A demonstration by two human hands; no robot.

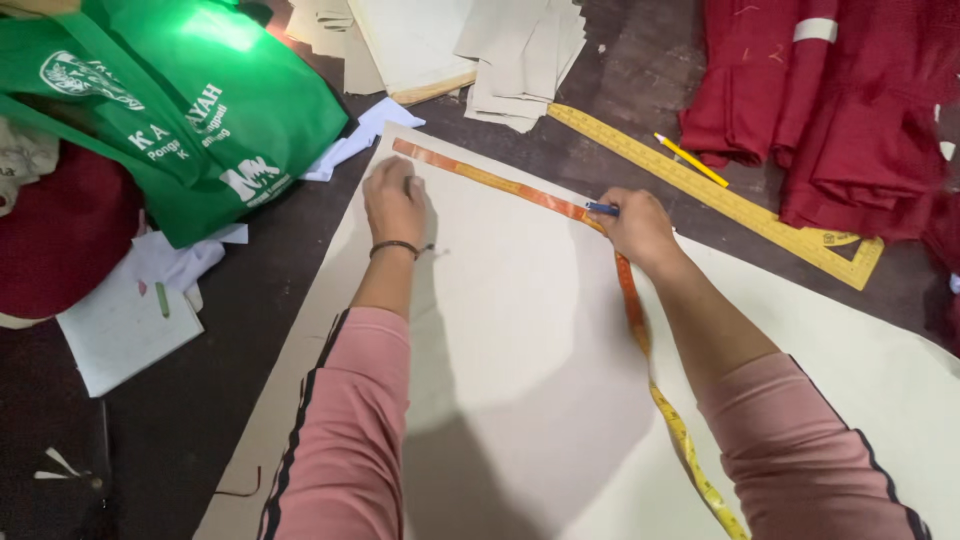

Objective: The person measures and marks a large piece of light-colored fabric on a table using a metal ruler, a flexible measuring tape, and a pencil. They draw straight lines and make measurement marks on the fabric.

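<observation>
A large sheet of beige paper (520, 340) lies on the dark floor. An orange and yellow measuring tape (500, 183) runs along its far edge, then bends back under my right arm. My left hand (393, 198) presses flat on the paper at the tape's far end, fingers together. My right hand (635, 225) holds a blue pen (601, 209) with its tip at the tape, and pins the tape against the paper there. Both arms wear pink sleeves.
A yellow L-shaped ruler (720, 195) and a yellow pencil (691, 159) lie beyond the paper. Red garments (840, 100) are piled at the far right, a green bag (190, 100) at the far left, cut paper pieces (450, 45) at the top, a notebook (125, 330) at left.
</observation>
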